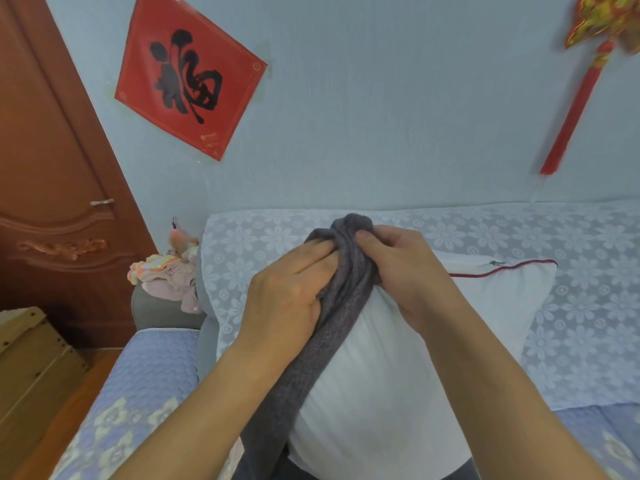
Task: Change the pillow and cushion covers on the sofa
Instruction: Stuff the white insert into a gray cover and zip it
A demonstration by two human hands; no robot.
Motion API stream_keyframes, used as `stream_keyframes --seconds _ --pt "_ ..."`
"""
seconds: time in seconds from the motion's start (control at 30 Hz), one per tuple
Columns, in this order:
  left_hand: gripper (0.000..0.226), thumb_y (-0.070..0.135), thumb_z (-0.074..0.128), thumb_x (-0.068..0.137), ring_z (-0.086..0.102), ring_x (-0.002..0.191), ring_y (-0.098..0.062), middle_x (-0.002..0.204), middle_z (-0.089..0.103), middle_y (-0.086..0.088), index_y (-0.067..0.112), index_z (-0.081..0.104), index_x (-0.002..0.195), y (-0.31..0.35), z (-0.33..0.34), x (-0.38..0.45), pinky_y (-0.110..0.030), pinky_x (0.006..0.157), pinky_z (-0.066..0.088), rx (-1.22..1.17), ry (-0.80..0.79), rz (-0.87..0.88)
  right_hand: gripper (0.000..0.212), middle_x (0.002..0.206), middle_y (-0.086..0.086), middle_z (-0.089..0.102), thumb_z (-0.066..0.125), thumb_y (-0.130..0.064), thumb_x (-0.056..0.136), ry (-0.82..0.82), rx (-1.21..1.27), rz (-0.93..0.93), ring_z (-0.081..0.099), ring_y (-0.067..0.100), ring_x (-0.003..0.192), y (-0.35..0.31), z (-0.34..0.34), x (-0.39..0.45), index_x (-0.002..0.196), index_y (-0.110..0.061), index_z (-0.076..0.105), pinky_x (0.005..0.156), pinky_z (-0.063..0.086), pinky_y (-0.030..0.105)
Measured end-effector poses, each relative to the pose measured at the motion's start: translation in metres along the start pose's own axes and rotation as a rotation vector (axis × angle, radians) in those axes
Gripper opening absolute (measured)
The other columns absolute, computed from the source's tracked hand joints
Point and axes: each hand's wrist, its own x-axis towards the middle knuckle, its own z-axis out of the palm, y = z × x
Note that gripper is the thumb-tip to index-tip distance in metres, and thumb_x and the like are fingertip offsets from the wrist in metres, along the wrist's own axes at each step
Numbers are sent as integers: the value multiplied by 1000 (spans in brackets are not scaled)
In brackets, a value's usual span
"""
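Note:
A white pillow insert (377, 375) stands in front of me on the sofa. A grey woven cover (332, 327) is bunched into a band over its top left corner and hangs down its left side. My left hand (287, 292) grips the bunched cover from the left. My right hand (405, 268) pinches the same bunch from the right, near the top. Behind it lies a second white pillow (509, 292) with a red piped edge and a zipper pull.
The sofa back (588, 306) wears a white floral lace throw; the seat (145, 382) has a blue quilted cover. Pink and pastel fabric (169, 275) is heaped on the left armrest. A wooden door (52, 202) and a wooden box (27, 358) stand at left.

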Motion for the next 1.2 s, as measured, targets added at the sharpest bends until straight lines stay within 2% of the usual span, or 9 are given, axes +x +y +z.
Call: stream_keyframes --seconds 0.2,0.33,0.43,0.6,0.7,0.8,0.9,1.07,1.2 --pt "45 -5 62 93 63 110 9 117 70 21 31 73 118 0 -13 11 -12 99 47 -432 -20 -616 12 102 13 75 61 -9 97 187 174 -10 72 25 94 9 -8 0 106 -7 69 93 57 47" --pt "32 -2 65 93 69 104 2 107 77 13 20 78 112 -10 -24 18 -13 91 52 -613 1 -777 19 92 15 70 58 -2 92 -62 606 111 68 22 78 -6 -17 -6 111 -6 55 71 59 32" --pt "29 1 68 93 69 102 1 104 77 16 25 78 105 -19 -30 25 -14 91 53 -656 -24 -805 30 109 23 69 58 -19 92 -170 637 191 64 32 94 -14 -24 -7 114 0 62 89 52 42" --pt "31 -1 66 94 70 99 1 101 77 18 26 78 102 -30 -37 39 -11 84 51 -618 -20 -718 44 137 21 59 54 -18 99 3 721 189 57 32 128 -16 -55 10 138 2 54 112 42 44" --pt "32 -5 66 92 70 95 1 98 76 20 24 77 99 -38 -40 55 -14 83 53 -592 25 -679 33 110 20 66 53 -12 100 70 522 128 59 26 95 -21 -73 22 127 5 61 78 58 31" --pt "32 -4 66 92 72 94 -3 95 76 20 26 76 99 -50 -49 73 -21 85 56 -580 122 -689 21 73 5 54 49 -4 101 455 237 41 47 7 49 -23 -104 35 103 -3 70 45 46 18" --pt "32 1 67 93 72 91 -2 93 77 17 30 77 97 -66 -63 78 -17 77 54 -600 140 -714 23 75 4 54 51 -14 101 720 48 -19 52 10 56 -24 -131 30 111 -6 69 48 53 21" --pt "31 -2 67 92 73 90 -5 92 78 14 27 77 95 -46 -43 77 -21 81 58 -604 27 -700 35 82 4 60 53 -48 99 237 -90 97 63 17 69 -20 -40 13 105 -15 61 66 63 42" --pt "28 -3 67 92 73 92 -8 94 79 9 22 77 98 -36 -38 70 -22 80 57 -699 4 -712 39 106 -5 62 55 -53 96 209 -282 131 63 16 96 2 -10 19 118 -20 57 86 56 40"
